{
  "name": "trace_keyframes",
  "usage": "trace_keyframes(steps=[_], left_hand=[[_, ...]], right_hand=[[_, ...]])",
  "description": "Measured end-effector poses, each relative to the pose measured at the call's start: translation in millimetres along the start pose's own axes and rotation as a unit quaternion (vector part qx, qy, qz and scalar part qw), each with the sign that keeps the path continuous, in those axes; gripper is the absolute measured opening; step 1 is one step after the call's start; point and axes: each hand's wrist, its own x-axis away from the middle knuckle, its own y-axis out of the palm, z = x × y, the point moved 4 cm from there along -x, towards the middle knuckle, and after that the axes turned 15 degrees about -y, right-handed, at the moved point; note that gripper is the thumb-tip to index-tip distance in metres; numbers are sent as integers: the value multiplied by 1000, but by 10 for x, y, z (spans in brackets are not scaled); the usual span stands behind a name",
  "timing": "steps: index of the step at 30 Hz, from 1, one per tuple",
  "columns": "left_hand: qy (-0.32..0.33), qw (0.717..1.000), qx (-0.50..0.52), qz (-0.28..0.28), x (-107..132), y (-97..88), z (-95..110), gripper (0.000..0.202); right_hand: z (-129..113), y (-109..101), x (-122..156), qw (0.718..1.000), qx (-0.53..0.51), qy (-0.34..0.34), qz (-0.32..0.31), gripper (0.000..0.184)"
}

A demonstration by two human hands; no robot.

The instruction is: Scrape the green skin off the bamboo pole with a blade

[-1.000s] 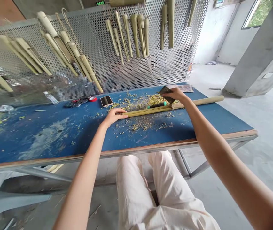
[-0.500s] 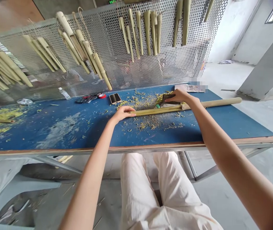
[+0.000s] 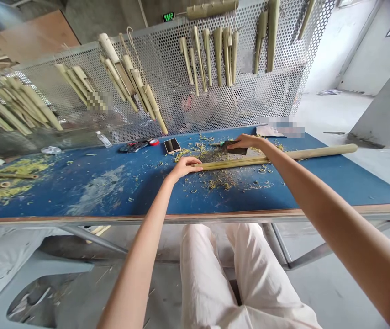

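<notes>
A long bamboo pole (image 3: 321, 152) lies across the blue table, its near-left stretch split or grooved and yellowish. My left hand (image 3: 185, 168) is closed round its left end, thumb and fingers pinching it. Just behind the pole, my right hand (image 3: 248, 141) grips a dark, flat sheet that looks like sandpaper (image 3: 241, 150), held low over the tabletop. Its fingers are partly hidden by the hand's back. Beside those fingertips lies a thin tool with a green part (image 3: 221, 143). Curly yellow shavings (image 3: 220, 184) and dark dust are scattered around the pole.
Behind the table (image 3: 154, 201) stands a perforated metal panel (image 3: 181, 109) hung with bamboo pieces (image 3: 218, 57). A phone (image 3: 172, 146), red tape (image 3: 154, 142), a bottle (image 3: 103, 139) and crumpled paper (image 3: 270, 131) lie along the back. Bamboo tubes (image 3: 10, 176) rest at the left.
My right hand has moved left and away from the pole with the dark sheet, uncovering more of the bamboo. My left hand keeps its place at the pole's end. The view has shifted slightly.
</notes>
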Motion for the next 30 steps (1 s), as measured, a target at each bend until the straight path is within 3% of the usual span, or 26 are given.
trace_keyframes(steps=[3, 7, 10, 12, 16, 20, 24, 30], left_hand=[[1, 1000, -1, 7, -15, 21, -21, 46], [3, 1000, -11, 23, -34, 52, -28, 49], [-5, 1000, -11, 20, -24, 56, -16, 50], [-15, 1000, -14, -7, -5, 63, -2, 48], [-10, 999, -23, -33, 29, 67, 37, 46], [2, 999, -31, -25, 31, 69, 66, 46], [-6, 999, -40, -36, 34, 80, 78, 45], [-20, 999, -30, -27, 25, 73, 57, 46]], right_hand=[[-6, 24, -33, 993, -48, 31, 99, 43], [-157, -16, 101, 959, -62, -29, 275, 54], [-356, -49, 242, 947, -26, -69, 314, 63], [-526, -25, 326, 953, 15, -105, 284, 62], [-833, 179, 473, 959, 107, -208, 157, 49], [-888, 362, 541, 958, 149, -231, 80, 41], [-808, 368, 529, 962, 161, -208, 70, 39], [-814, 335, 548, 959, 157, -229, 63, 37]])
